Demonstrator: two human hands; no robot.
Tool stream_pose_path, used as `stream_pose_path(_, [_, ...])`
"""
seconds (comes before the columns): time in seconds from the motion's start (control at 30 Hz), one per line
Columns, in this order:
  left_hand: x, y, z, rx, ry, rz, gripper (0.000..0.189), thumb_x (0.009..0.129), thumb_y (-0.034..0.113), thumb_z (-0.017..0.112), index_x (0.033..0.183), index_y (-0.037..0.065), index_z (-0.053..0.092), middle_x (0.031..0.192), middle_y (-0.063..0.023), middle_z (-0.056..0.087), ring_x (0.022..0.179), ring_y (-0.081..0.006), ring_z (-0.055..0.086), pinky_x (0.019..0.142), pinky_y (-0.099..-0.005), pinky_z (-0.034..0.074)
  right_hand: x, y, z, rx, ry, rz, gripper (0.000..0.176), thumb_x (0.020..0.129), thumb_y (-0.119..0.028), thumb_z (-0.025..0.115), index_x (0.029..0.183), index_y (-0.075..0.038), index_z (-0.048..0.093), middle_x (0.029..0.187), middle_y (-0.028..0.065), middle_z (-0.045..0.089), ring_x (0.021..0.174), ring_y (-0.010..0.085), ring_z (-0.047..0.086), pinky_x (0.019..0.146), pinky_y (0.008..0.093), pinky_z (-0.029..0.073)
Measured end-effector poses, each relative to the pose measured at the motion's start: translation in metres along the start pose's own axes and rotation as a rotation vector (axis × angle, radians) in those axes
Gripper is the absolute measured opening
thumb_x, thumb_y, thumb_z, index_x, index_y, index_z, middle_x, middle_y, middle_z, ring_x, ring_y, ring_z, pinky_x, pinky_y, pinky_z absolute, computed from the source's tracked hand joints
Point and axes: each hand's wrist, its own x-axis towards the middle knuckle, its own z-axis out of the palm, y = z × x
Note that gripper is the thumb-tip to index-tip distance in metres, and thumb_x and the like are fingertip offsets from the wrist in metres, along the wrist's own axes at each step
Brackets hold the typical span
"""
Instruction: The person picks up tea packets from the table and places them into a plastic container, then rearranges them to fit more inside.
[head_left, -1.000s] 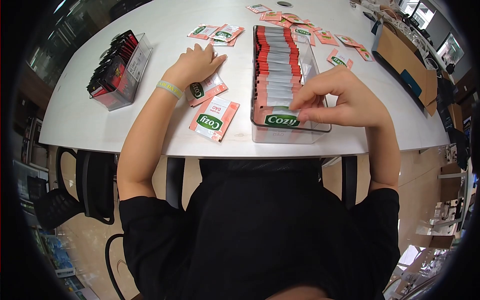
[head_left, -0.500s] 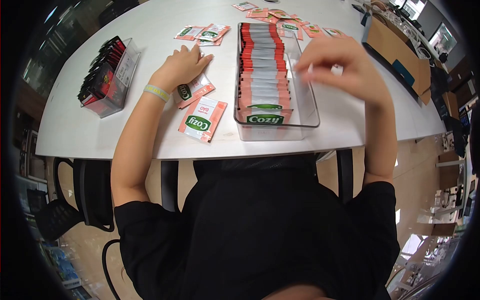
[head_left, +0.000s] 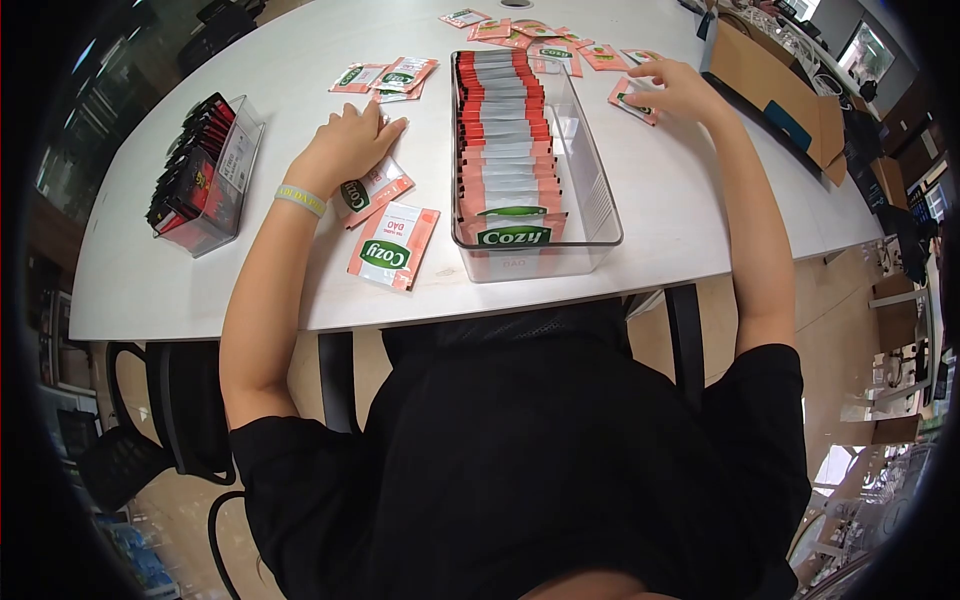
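evidently, in the head view, touching a sachet (head_left: 621, 98) right of the clear bin (head_left: 597, 242) with the right hand (head_left: 690, 97) in a half-curled grip, cannot tell if pinching; left of the bin, resting the spread, empty-looking left hand (head_left: 345, 150) partly over loose sachets (head_left: 388, 183), probably to steady them.

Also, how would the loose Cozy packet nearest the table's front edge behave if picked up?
The packet looks thin, so it is probably light. Its slightly glossy surface suggests it may be slippery. Lying flat, it seems unlikely to roll.
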Motion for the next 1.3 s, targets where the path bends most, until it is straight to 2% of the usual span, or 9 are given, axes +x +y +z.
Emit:
stream_pose_path(0.27, [0.0,0.001,0.0,-0.014,0.035,0.002,0.062,0.092,0.05,0.037,0.128,0.0,0.043,0.108,-0.0291,0.055,0.099,-0.0425,0.056,0.081,-0.0457,0.049,-0.01,-0.032,-0.012,-0.082,-0.17,-0.064,0.046,0.072,-0.028,0.067,0.111,-0.005,0.063,0.088,0.0114,0.066,0.078,0.0201,0.063,0.073,0.033,0.047])
stream_pose_path(0.47, [-0.001,0.001,-0.001,-0.002,-0.026,0.007,0.063,0.093,0.046,0.035,0.138,0.002,0.029,0.107,-0.0276,0.054,0.097,-0.0418,0.055,0.084,-0.0438,0.045,0.002,0.007,-0.006,-0.034,-0.193,-0.02,0.043,0.074,-0.018,0.063,0.117,-0.013,0.061,0.112,0.0094,0.061,0.087,0.0184,0.063,0.082,0.0297,0.046])
stream_pose_path(0.53, [0.0,0.0,-0.001,0.011,-0.02,-0.007,0.064,0.093,0.046,0.035,0.139,0.002,0.028,0.108,-0.0268,0.054,0.098,-0.0413,0.055,0.085,-0.0432,0.045,0.007,0.025,0.007,-0.21,0.084,-0.488,0.045,0.075,-0.018,0.062,0.12,-0.019,0.059,0.114,0.0081,0.058,0.099,0.0175,0.06,0.085,0.0292,0.044])
stream_pose_path(0.57, [-0.001,0.0,-0.001,0.015,-0.023,-0.006,0.064,0.093,0.046,0.035,0.139,0.002,0.028,0.108,-0.0268,0.054,0.098,-0.0413,0.055,0.085,-0.0432,0.045,0.007,0.028,0.009,-0.206,0.085,-0.485,0.045,0.075,-0.018,0.062,0.12,-0.019,0.059,0.114,0.0081,0.058,0.099,0.0175,0.06,0.085,0.0292,0.044])
stream_pose_path(0.63, [-0.001,0.001,-0.003,0.023,-0.035,-0.001,0.064,0.093,0.046,0.035,0.14,0.002,0.026,0.109,-0.0262,0.054,0.099,-0.0408,0.054,0.085,-0.0427,0.045,0.004,0.014,0.006,0.109,-0.28,-0.15,0.05,0.072,-0.01,0.067,0.122,-0.012,0.058,0.099,0.0082,0.059,0.084,0.0137,0.058,0.074,0.0283,0.047])
stream_pose_path(0.87, [-0.002,0.002,-0.003,0.023,-0.037,-0.005,0.064,0.093,0.046,0.036,0.139,0.002,0.029,0.109,-0.0268,0.054,0.1,-0.0411,0.054,0.086,-0.0428,0.045,-0.011,-0.02,-0.02,0.04,-0.387,0.033,0.049,0.065,-0.018,0.077,0.111,-0.009,0.062,0.081,0.0037,0.054,0.07,0.0119,0.051,0.063,0.0267,0.041])
stream_pose_path(1.07, [-0.001,0.001,-0.001,-0.005,-0.021,-0.023,0.061,0.093,0.047,0.035,0.132,0.0,0.037,0.108,-0.0279,0.054,0.1,-0.0418,0.054,0.085,-0.0438,0.045,-0.013,-0.025,-0.026,0.039,-0.304,-0.093,0.035,0.065,-0.017,0.077,0.093,-0.005,0.058,0.073,0.0004,0.05,0.067,0.0101,0.047,0.061,0.025,0.039])
stream_pose_path(1.2, [0.0,0.001,-0.001,-0.031,0.043,0.008,0.06,0.091,0.05,0.038,0.121,-0.001,0.048,0.106,-0.0298,0.055,0.096,-0.0446,0.057,0.079,-0.0465,0.049,-0.038,-0.065,-0.05,0.662,-0.197,-0.233,0.021,0.074,-0.003,0.069,0.093,-0.002,0.06,0.078,0.0006,0.058,0.074,0.0057,0.053,0.065,0.0206,0.044])
stream_pose_path(1.3, [-0.001,0.002,0.0,-0.046,0.035,-0.005,0.06,0.091,0.05,0.037,0.119,-0.002,0.049,0.106,-0.0305,0.055,0.097,-0.0452,0.056,0.08,-0.0471,0.048,-0.06,-0.093,-0.061,0.745,0.0,-0.612,0.022,0.076,-0.001,0.068,0.096,0.001,0.059,0.079,0.0025,0.062,0.07,0.006,0.055,0.064,0.0198,0.047])
